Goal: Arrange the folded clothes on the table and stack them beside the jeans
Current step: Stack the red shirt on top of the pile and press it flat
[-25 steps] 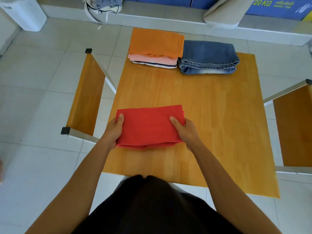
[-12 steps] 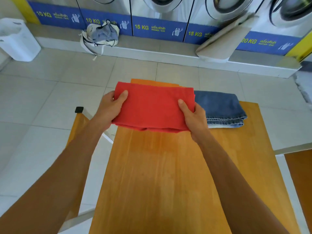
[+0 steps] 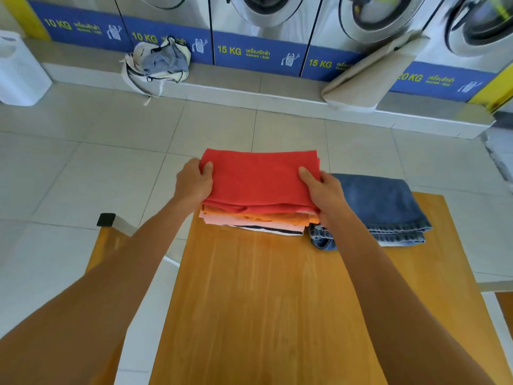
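Observation:
A folded red cloth [image 3: 258, 179] lies on top of a stack at the far left of the wooden table [image 3: 277, 301]. Below it show the edges of an orange garment [image 3: 266, 217], a pink one [image 3: 222, 220] and a white one with dark stripes [image 3: 274, 230]. My left hand [image 3: 193, 184] grips the red cloth's left edge, thumb on top. My right hand [image 3: 322, 190] grips its right edge. Folded blue jeans [image 3: 383, 207] lie directly to the right of the stack, touching it.
Wooden benches flank the table, one at the left [image 3: 105, 240] and one at the right edge [image 3: 503, 301]. Beyond the table a tiled floor runs to a row of washing machines [image 3: 263, 12], with a cloth bag [image 3: 158, 62], a white basket [image 3: 19, 70] and a beige cushion [image 3: 369, 73].
Both hands carried the red cloth from the near part of the table to the far end and brought it down onto the orange stack beside the jeans.

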{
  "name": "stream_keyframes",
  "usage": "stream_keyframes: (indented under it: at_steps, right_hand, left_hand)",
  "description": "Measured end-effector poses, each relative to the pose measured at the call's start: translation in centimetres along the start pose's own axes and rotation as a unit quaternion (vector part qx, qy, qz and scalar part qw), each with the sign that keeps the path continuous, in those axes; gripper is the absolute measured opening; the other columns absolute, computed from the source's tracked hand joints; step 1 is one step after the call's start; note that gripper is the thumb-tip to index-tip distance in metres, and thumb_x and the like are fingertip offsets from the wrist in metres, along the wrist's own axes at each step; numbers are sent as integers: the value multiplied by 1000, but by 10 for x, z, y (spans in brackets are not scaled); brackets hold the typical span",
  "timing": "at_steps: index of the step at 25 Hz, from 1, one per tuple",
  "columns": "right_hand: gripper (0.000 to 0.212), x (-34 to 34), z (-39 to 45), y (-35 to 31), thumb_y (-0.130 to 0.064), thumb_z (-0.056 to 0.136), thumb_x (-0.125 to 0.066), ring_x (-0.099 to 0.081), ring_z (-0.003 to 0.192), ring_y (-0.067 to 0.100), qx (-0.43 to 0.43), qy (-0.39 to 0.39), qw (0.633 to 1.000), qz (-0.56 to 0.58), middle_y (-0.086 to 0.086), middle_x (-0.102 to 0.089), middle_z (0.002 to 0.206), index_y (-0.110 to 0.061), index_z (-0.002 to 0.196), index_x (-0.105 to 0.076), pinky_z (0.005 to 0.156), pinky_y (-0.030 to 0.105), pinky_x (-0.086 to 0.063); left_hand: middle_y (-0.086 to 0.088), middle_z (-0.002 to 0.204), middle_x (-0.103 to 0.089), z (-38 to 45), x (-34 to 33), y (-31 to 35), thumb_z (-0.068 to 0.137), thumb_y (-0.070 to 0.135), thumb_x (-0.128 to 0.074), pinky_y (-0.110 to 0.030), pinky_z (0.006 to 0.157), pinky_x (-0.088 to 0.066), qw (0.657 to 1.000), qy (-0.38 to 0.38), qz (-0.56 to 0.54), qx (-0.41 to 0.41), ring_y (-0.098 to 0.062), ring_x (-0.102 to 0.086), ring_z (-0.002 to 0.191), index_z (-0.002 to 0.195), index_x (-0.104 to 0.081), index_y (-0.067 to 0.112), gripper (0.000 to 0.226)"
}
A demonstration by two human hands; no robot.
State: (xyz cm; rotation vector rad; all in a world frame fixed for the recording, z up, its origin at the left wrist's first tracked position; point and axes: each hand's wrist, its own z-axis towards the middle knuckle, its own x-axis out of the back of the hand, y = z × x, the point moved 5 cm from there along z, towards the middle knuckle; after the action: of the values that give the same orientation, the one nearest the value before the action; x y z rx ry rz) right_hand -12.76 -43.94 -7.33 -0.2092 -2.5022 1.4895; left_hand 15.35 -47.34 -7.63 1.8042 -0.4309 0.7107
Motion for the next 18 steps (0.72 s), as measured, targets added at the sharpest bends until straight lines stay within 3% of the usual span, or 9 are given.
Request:
stream_keyframes:
  at_steps: [3,8,11,13,15,18]
  right_hand:
    - [29,10,-3,-6,-41,91,-69,-68,101,21,43,12,999,16,-2,-68,109,-24,113,-60,87,44,-58]
    - [43,10,-6,10,-45,90,-68,-66,100,22,43,50,991,-113,0,-68,111,-15,120,-62,89,43,-56]
    - [48,21,-8,-2,-45,89,-67,-64,104,23,49,113,977,-176,-2,-62,110,-14,125,-57,82,39,-53]
    - [43,22,-16,-16,-37,95,-60,-59,113,25,105,183,945,-251,3,-60,122,-14,130,-53,81,36,-48]
    - [38,0,-21,-38,-32,99,-50,-48,130,26,230,207,894,-325,5,-51,143,-16,134,-53,98,43,-45]
    - [43,-62,-16,-47,-37,103,-35,-21,151,26,325,98,814,-472,5,-31,161,-25,143,-48,118,52,-23]
  left_hand:
    - [-4,107,-55,6,2,11,103,37,-37,-32,75,-42,999,17,-13,-25,-20,-54,93,121,-53,8,38]
    - [-9,106,-60,3,-16,-12,102,37,-38,-33,72,-43,1000,-5,23,-4,-24,-58,91,121,-52,7,38]
    - [-11,114,-62,1,-6,-7,101,31,-44,-34,75,-45,996,40,76,-25,-24,-58,94,127,-49,8,35]
    - [-12,123,-60,0,4,2,98,21,-46,-40,89,-48,980,103,131,-111,-28,-58,111,129,-51,10,33]
    - [-10,134,-58,-2,-1,25,98,14,-42,-47,106,-41,953,121,155,-232,-28,-51,126,129,-56,11,34]
    - [-8,151,-42,-10,-37,54,103,29,-29,-51,118,-22,923,24,205,-326,-26,-29,145,139,-50,15,44]
